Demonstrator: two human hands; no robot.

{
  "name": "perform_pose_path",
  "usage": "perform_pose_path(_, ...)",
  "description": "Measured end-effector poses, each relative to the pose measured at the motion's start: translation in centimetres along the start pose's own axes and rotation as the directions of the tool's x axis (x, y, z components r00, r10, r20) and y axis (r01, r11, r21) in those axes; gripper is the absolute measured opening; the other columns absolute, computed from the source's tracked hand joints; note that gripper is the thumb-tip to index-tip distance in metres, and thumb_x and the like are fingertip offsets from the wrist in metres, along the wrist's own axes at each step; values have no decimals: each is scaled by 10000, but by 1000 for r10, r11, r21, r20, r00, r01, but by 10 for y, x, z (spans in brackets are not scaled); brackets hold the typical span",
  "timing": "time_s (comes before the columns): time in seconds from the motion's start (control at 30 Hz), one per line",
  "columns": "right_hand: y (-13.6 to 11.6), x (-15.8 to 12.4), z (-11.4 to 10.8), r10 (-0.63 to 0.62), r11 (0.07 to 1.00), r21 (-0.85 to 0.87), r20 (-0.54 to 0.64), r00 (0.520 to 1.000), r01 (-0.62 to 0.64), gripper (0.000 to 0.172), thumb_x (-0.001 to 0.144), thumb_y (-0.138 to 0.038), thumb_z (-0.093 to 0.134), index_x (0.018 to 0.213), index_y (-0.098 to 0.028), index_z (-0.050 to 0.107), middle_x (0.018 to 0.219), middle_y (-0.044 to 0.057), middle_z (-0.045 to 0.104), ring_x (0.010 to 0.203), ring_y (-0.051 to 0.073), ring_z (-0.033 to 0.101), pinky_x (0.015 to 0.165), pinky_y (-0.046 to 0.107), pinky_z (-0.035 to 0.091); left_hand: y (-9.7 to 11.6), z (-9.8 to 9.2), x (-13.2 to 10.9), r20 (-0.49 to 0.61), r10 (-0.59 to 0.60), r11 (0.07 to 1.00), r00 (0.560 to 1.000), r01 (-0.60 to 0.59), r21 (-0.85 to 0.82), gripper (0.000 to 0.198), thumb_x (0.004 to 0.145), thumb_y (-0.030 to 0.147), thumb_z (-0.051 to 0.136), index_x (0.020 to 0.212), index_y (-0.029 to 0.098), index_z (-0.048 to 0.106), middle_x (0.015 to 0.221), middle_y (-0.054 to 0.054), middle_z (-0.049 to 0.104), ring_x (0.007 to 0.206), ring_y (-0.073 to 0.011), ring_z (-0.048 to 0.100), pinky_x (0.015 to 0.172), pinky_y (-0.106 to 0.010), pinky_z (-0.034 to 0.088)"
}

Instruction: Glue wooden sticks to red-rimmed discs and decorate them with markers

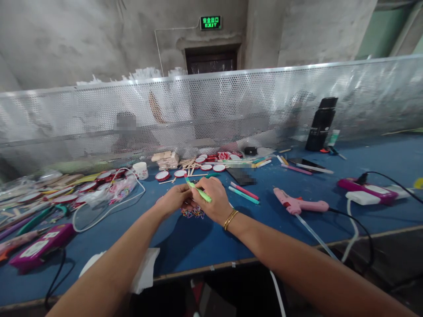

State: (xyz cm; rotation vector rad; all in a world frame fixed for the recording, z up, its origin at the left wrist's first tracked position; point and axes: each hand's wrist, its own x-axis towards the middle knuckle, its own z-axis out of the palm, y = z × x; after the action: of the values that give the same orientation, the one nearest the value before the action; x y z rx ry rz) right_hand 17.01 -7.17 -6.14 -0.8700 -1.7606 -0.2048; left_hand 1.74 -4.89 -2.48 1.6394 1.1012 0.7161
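Note:
My right hand (214,198), with a gold chain bracelet at the wrist, is closed around a light-green marker pen (202,192). The pen slants up and left across the fingers, and a small red and teal piece shows by its upper end. Close beside it, my left hand (173,200) has its fingers curled together under the pen; what they pinch, if anything, is hidden. A small pile of multicoloured loops like rubber bands (193,213) lies on the blue table just beneath both hands.
Small red-rimmed drums (162,176), wooden sticks (188,167) and a paper cup (140,170) stand behind. Right are loose markers (244,191), a pink glue gun (299,203), a purple power strip (368,190) and a black bottle (322,125). A perforated metal screen (231,110) backs the table.

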Motion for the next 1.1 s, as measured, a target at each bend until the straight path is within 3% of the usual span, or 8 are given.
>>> perform_pose_path(0.87, 0, -1, 0, -3, 1000, 14, -3, 1000, 3, 156, 922, -303, 485, 799, -212, 518, 727, 3, 579, 735, 160, 525, 817, 317, 363, 0, -1, 0, 7, 2, 1000, 1000, -2, -19, 244, 734, 376, 667, 797, 148, 609, 663, -15, 641, 582, -113, 613, 556, -221, 486)
perform_pose_path(1.1, 4, 2, -1, 71, 997, 2, -55, 996, -71, 125, 909, -276, 507, 801, -213, 518, 730, -3, 603, 728, 157, 537, 806, 311, 362, -2, -3, 2, 2, -16, 999, 1000, 16, -36, 339, 721, 471, 684, 788, 151, 596, 682, -20, 644, 596, -122, 628, 556, -225, 490)
